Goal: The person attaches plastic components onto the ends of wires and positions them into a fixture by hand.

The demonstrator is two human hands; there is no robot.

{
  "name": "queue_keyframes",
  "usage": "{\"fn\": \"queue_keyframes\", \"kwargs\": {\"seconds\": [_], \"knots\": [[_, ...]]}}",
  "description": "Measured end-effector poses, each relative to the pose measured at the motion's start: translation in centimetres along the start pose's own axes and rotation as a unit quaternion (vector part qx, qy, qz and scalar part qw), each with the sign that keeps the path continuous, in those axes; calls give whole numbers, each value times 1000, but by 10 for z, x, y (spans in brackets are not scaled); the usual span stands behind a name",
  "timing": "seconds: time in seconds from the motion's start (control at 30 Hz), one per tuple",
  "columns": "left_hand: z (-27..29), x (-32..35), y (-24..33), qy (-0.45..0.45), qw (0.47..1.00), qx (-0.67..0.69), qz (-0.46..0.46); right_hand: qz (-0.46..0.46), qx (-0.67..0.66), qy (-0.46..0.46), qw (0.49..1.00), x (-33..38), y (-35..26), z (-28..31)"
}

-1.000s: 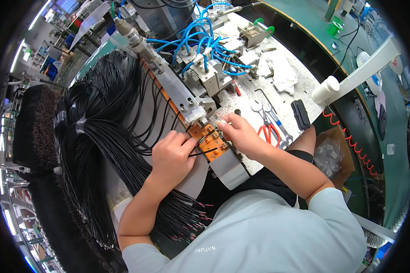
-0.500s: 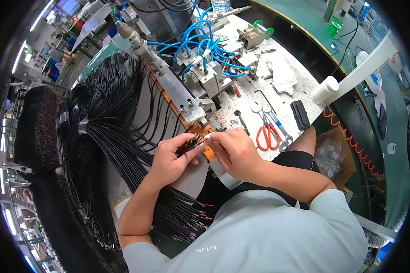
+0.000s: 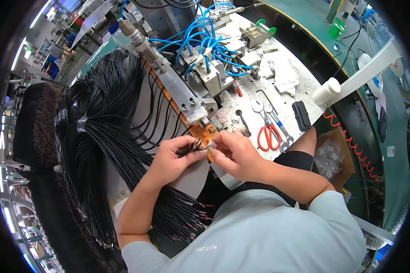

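Note:
My left hand (image 3: 174, 158) is closed around a small bunch of black cables (image 3: 197, 144), whose stripped, coppery ends stick up between thumb and fingers. Close beside it, my right hand (image 3: 236, 154) is pinched, with something small and white (image 3: 212, 144) at its fingertips; what it is, I cannot make out. Both hands meet just over an orange fixture block (image 3: 204, 132) at the near end of the machine's metal arm (image 3: 180, 93). A thick bundle of black cables (image 3: 118, 141) spreads across the left side, with reddish tips (image 3: 191, 223) hanging below my left forearm.
Blue air tubes (image 3: 205, 43) loop over the machine behind my hands. Red-handled scissors (image 3: 269, 135), wrenches (image 3: 284, 136), a black case (image 3: 301, 116) and a white cloth (image 3: 284, 77) lie on the white table to the right. Below its edge stands a carton (image 3: 346, 154) with plastic bags.
The white item at my right fingertips has shifted slightly down and right, showing more of itself. My left hand stays nearly in place with the cable ends.

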State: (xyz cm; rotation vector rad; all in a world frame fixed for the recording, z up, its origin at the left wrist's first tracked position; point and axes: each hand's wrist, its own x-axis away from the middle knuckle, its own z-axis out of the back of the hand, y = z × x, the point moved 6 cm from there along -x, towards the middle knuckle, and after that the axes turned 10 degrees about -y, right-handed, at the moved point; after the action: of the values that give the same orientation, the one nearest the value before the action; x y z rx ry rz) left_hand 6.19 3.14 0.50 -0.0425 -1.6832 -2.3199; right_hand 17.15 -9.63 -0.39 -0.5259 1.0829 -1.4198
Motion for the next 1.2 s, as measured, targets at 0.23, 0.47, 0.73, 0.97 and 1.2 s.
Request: {"fn": "queue_keyframes", "kwargs": {"seconds": [0.23,0.47,0.73,0.97,1.2], "knots": [[-4,3,-6,-24,975,218,24,74,51,-13,996,-12,-12,8],[-4,17,41,80,972,-202,-94,-157,-101,83,979,-9,62,10],[-15,5,30,58,924,-352,-136,-257,-363,-28,895,-13,91,-7],[-14,6,28,60,924,-359,-115,-286,-369,-33,884,-8,100,-13],[-12,8,24,65,926,-353,-117,-188,-206,-8,960,-12,81,-2]]}}
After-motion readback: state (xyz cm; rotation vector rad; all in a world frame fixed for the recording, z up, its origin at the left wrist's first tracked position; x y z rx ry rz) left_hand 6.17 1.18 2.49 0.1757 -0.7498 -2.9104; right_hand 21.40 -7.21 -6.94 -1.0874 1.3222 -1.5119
